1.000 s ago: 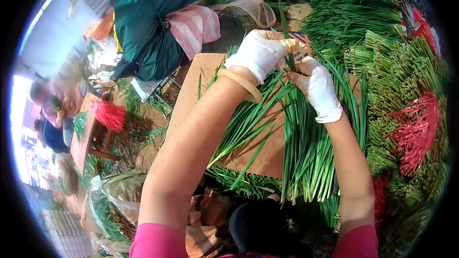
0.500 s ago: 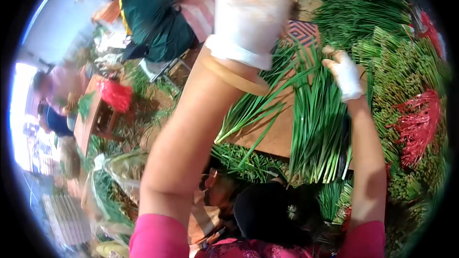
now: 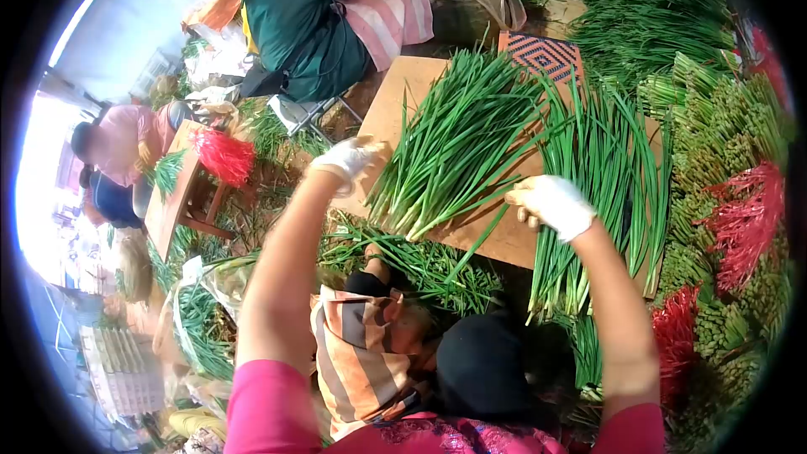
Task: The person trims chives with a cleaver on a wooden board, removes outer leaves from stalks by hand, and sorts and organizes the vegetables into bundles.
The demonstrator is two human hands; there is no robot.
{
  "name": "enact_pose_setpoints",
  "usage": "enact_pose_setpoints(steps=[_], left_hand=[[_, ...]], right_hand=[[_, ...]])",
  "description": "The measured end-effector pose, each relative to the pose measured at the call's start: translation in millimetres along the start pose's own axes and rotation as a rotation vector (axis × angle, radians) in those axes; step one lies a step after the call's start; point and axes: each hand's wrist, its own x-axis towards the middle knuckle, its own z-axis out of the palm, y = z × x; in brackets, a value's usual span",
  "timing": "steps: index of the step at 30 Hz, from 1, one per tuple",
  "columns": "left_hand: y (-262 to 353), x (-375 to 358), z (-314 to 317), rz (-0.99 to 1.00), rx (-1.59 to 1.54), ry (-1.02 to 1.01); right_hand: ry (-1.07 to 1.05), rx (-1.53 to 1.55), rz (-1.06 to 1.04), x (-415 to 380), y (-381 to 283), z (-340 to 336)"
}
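Note:
Two bunches of long green chives with pale stalk ends lie on a brown board. My left hand [image 3: 349, 161], in a white glove with bare fingertips, is beside the left bunch [image 3: 462, 139], near its stalk ends. The fingers are spread and slightly blurred, with nothing visible in them. Between the bunches hovers my right hand [image 3: 551, 204], gloved alike, close to the right bunch [image 3: 597, 151]. Its fingers are loosely bent and apart, and I see nothing held. Bare wood of the board [image 3: 492, 231] shows between the bunches.
Tied bundles of stalks [image 3: 714, 134] with red plastic strings [image 3: 744, 227] are piled at right. More greens [image 3: 656, 17] lie behind. A person in dark green [image 3: 307, 25] sits close at the far left side; another person [image 3: 122, 143] works by a small table [image 3: 172, 202].
My left hand has come down and left from above the board. My right hand has moved down and left off the right bunch. A fuller left bunch now shows on the board.

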Motion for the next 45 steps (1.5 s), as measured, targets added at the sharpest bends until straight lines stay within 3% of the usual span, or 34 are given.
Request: enact_pose_setpoints(steps=[1,3,5,6,7,8,10,11,13,14,15,16,17,18,19,21,23,25,27,29,33,34,37,38,39,41,43,45], left_hand=[[3,12,19,0.044,-0.193,-0.106],[32,9,45,0.163,-0.172,0.173],[75,-15,66,0.062,-0.559,0.032],[73,-4,84,0.092,-0.619,0.057],[68,8,101,0.108,-0.774,0.009],[79,-2,110,0.154,-0.986,-0.013],[108,-36,115,0.139,-1.272,-0.059],[117,-49,119,0.178,-1.348,-0.119],[123,-64,133,0.256,-1.164,-0.212],[129,-73,133,0.227,-1.054,-0.302],[107,-52,160,0.348,-1.099,-0.339],[92,-37,175,0.363,-0.991,-0.267],[84,-28,179,0.385,-0.881,-0.195],[108,-54,146,0.277,-0.888,-0.231],[96,-45,152,0.226,-0.88,-0.2],[92,-45,148,0.051,-0.861,-0.126],[86,-46,151,0.034,-0.893,-0.131],[87,-47,155,0.013,-0.981,-0.131],[89,-51,154,0.028,-0.99,-0.094],[90,-53,161,-0.015,-1.07,-0.054],[92,-60,164,-0.083,-1.122,-0.016],[86,-56,173,-0.049,-1.182,0.002],[104,-77,178,-0.005,-1.28,0.041],[103,-78,183,0.053,-1.216,0.05],[102,-76,190,0.114,-1.153,0.057],[101,-64,210,0.191,-1.222,0.066],[101,-50,223,0.22,-1.381,0.078],[109,-45,236,0.329,-1.468,0.024]], right_hand=[[0.037,0.119,-0.04,10,5,16],[0.061,0.569,-0.139,49,13,52],[0.26,0.536,-0.055,66,-7,80],[0.517,0.392,-0.165,85,-4,101],[0.597,0.386,-0.199,92,-3,113],[0.63,0.431,-0.212,105,10,119],[0.513,0.861,-0.344,64,-4,95],[0.507,0.722,-0.369,50,10,77],[0.436,0.978,-0.403,8,26,52],[0.563,0.544,-0.253,-8,39,40],[0.666,0.269,-0.204,-26,48,26],[0.769,-0.003,-0.129,-44,56,12],[0.875,-0.117,-0.163,-63,58,-4],[0.887,-0.086,-0.001,-79,63,-20],[0.981,-0.139,-0.032,-94,68,-34],[0.927,-0.217,0.087,-108,103,-61],[0.733,-0.493,0.45,-128,108,-81],[0.436,-0.561,0.795,-127,117,-95],[0.342,-0.52,0.932,-129,128,-89],[0.404,-0.504,0.955,-122,155,-82],[0.654,-0.422,0.704,-105,267,-81],[0.71,-0.415,0.628,-104,260,-82],[0.725,0.179,0.371,-123,194,-83],[0.69,-0.018,0.263,-119,195,-82],[0.633,-0.27,0.357,-123,174,-76],[0.491,-0.293,0.444,-131,131,-62],[0.548,-0.175,0.361,-128,134,-50],[0.634,-0.248,0.409,-110,144,-39]])
